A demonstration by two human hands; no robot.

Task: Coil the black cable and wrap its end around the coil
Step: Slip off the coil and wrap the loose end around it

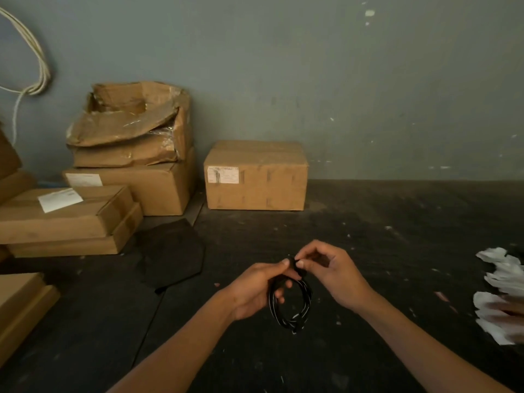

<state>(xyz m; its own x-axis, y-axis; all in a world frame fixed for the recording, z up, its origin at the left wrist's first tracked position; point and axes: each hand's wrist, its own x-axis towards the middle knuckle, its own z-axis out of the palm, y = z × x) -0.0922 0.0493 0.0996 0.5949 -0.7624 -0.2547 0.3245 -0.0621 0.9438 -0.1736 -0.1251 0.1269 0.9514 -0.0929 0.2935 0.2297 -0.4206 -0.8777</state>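
So your left hand (255,290) gripped the black cable (289,304) coil above the dark surface (368,228), while your right hand (331,276) pinched its end at the coil's top; cardboard boxes (255,177) sat behind.

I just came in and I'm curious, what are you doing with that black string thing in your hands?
A person is tidying a black cable. It is already wound into a small coil. The left hand holds the coil, fingers through the loop, while the right hand pinches the cable at the top of the coil, where the end gets wrapped around. Cardboard boxes sit by the wall behind.
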